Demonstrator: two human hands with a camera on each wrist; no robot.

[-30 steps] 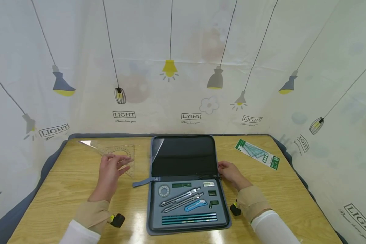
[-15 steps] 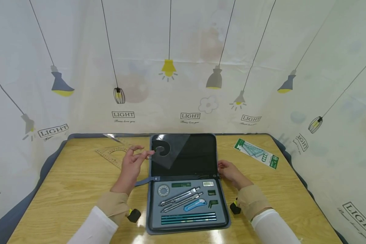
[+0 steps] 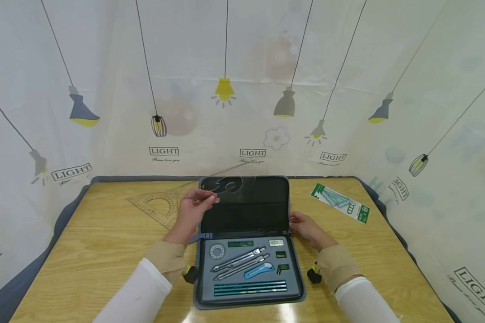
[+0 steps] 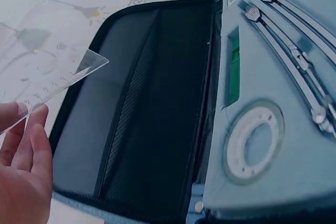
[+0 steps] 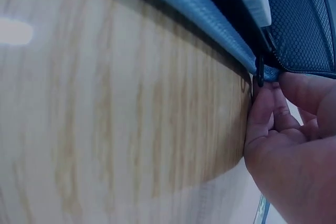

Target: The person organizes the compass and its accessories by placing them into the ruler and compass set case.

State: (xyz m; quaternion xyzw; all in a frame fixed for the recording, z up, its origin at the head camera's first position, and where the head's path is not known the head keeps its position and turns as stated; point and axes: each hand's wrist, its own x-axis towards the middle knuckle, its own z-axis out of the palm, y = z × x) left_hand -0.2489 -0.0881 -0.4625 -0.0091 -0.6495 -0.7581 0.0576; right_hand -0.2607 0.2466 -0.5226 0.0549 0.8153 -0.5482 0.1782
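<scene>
My left hand [image 3: 191,213] pinches a clear plastic set square [image 4: 68,80] between thumb and fingers, holding it up over the left part of the open case's black lid [image 3: 246,220]. In the head view the set square is hard to make out; its curved cut-out shows against the lid. At the lid's right edge, close to the hinge, my right hand [image 3: 307,229] grips the lid, its thumb [image 5: 310,90] on the mesh side. The case tray [image 3: 226,303] lies flat toward me, with two compasses [image 4: 286,59], a blue cutter knife [image 3: 259,270] and a round white disc [image 4: 236,153] in it.
Left of the case, a second clear set square [image 3: 155,204] with a protractor cut-out lies on the wooden table [image 3: 85,251]. A green-and-white package [image 3: 340,202] lies at the back right. Several dark green pencils [image 3: 250,288] sit in the tray. A printed cloth hangs behind.
My left hand has carried the clear set square rightward, from above the table to over the lid, and turned it. My right hand has stayed at the lid's edge.
</scene>
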